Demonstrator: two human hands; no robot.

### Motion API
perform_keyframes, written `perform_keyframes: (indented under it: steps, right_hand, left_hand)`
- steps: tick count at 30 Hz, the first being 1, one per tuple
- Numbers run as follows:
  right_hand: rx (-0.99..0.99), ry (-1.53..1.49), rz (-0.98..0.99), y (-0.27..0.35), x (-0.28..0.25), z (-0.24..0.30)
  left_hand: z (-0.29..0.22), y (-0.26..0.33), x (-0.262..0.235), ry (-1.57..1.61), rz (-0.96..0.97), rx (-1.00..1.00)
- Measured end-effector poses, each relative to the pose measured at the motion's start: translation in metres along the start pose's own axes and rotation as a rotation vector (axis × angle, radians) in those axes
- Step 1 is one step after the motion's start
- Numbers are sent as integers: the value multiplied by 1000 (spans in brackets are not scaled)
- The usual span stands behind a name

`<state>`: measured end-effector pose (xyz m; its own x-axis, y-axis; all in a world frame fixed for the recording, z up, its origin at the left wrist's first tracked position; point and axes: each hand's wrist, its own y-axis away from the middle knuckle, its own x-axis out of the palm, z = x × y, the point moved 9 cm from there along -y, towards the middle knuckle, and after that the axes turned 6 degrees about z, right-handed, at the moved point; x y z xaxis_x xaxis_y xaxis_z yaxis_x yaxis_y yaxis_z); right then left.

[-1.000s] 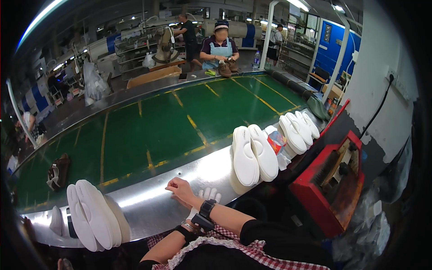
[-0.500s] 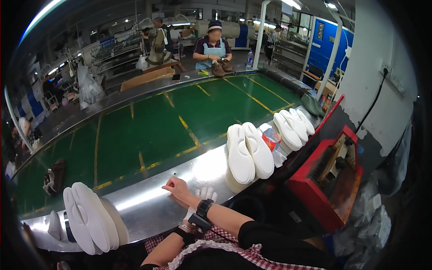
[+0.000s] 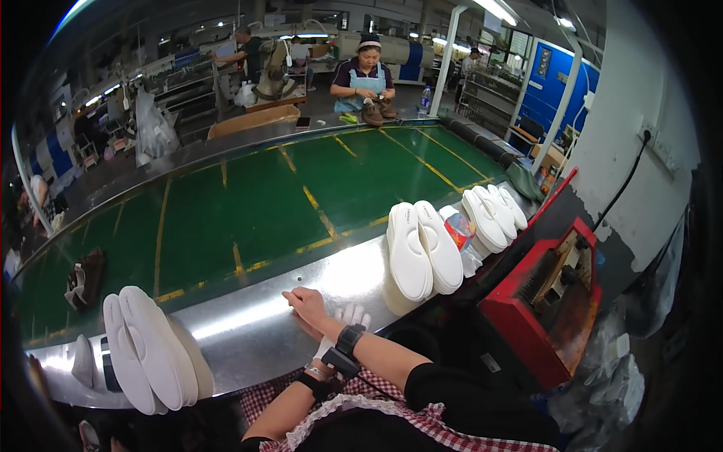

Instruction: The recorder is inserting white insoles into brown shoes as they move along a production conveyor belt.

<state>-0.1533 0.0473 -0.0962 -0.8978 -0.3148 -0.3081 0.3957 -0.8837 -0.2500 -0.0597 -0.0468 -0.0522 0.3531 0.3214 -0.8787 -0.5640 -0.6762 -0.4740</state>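
Observation:
My forearms cross over the near metal ledge. My left hand (image 3: 350, 315), in a white glove, shows its fingers spread behind my right wrist and holds nothing visible. My bare right hand (image 3: 307, 304) reaches past it to the left, its fingers drawn together, with nothing seen in them. To the left on the ledge lies a pair of thick white shoe soles (image 3: 151, 350). Another white pair (image 3: 425, 252) is to the right of my hands, and more white soles (image 3: 493, 218) lie beyond. Neither hand touches any of them.
A green conveyor belt (image 3: 248, 203) with yellow lines runs beyond the ledge, bearing a dark brown sandal (image 3: 86, 277) at left. A red-and-blue packet (image 3: 459, 228) sits between white soles. At right stands a red machine (image 3: 546, 301). Opposite, a co-worker (image 3: 367, 79) handles brown shoes (image 3: 376, 111).
The whole view has shifted slightly. My hands stay crossed in nearly the same pose, and the soles remain where they were. In the background, a person has stretched out an arm.

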Motion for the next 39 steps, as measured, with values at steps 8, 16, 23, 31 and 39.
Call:
perform_keyframes:
  steps: [8,16,23,31,39]
  right_hand:
    - [-72,-61,99,3,6,8]
    - [77,-23,164,3,9,2]
    - [116,-79,215,5,10,7]
    - [107,23,166,2,7,-1]
    - [104,-92,143,1,12,-8]
  left_hand:
    - [-6,13,6,-72,-158,58]
    - [-2,18,26,-59,-73,66]
    - [-6,15,14,-63,-124,78]
    - [-6,16,20,-69,-77,63]
    - [-7,31,19,-122,55,6]
